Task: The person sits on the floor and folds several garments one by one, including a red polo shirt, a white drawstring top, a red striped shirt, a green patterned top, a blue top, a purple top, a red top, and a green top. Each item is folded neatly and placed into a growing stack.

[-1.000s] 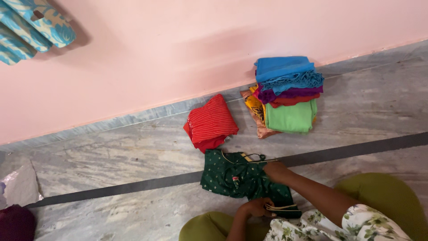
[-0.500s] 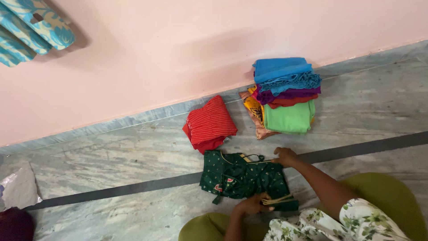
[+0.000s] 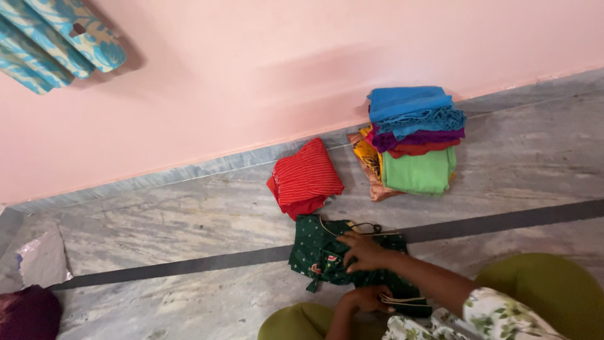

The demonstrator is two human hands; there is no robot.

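Note:
A dark green garment (image 3: 318,252) with small gold dots and cream trim lies on the marble floor (image 3: 157,220) in front of me. My right hand (image 3: 362,252) lies on its middle with fingers spread, pressing the cloth down. My left hand (image 3: 366,298) grips the near edge of the garment by its cream trim. Just beyond the garment sits a folded red striped cloth (image 3: 306,177).
A stack of folded clothes (image 3: 415,141), blue on top and light green at the front, stands against the pink wall (image 3: 251,75). A dark stripe (image 3: 189,266) crosses the floor. White plastic (image 3: 41,258) and a maroon cloth (image 3: 25,315) lie far left. My olive-clad knees (image 3: 541,289) frame the bottom.
My right hand has moved from the garment's far right corner leftwards onto its middle, and the garment now looks narrower. My left hand stays on the near edge.

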